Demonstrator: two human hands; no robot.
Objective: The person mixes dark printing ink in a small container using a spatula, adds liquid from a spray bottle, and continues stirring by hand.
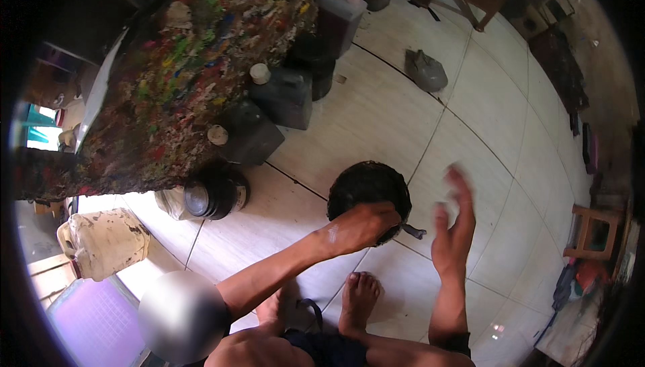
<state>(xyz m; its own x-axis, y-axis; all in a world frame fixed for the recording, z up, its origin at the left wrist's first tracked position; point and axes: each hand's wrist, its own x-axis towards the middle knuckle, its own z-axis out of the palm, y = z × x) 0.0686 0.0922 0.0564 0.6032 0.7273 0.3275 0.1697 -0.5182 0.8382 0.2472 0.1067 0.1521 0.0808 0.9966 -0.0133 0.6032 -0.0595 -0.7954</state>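
A round black tub (368,184) with a rough, crusted rim stands on the tiled floor in front of my feet. My left hand (373,224) reaches across its near side with the fingers curled closed by the rim; what they grip is hidden. Just right of that hand, a short dark stub (414,232) sticks out beside the tub; I cannot tell whether it is joined to it. My right hand (457,229) is raised to the right of the tub, thumb and fingers apart, holding nothing. Motion blurs its fingertips.
Left of the tub is a table (175,78) crusted with many-coloured paint. Along its edge stand dark jerrycans (252,135), a black lidded pot (218,195) and a translucent jug (339,14). A stained cream jerrycan (111,242) is near left. A grey plastic bag (426,71) lies farther off.
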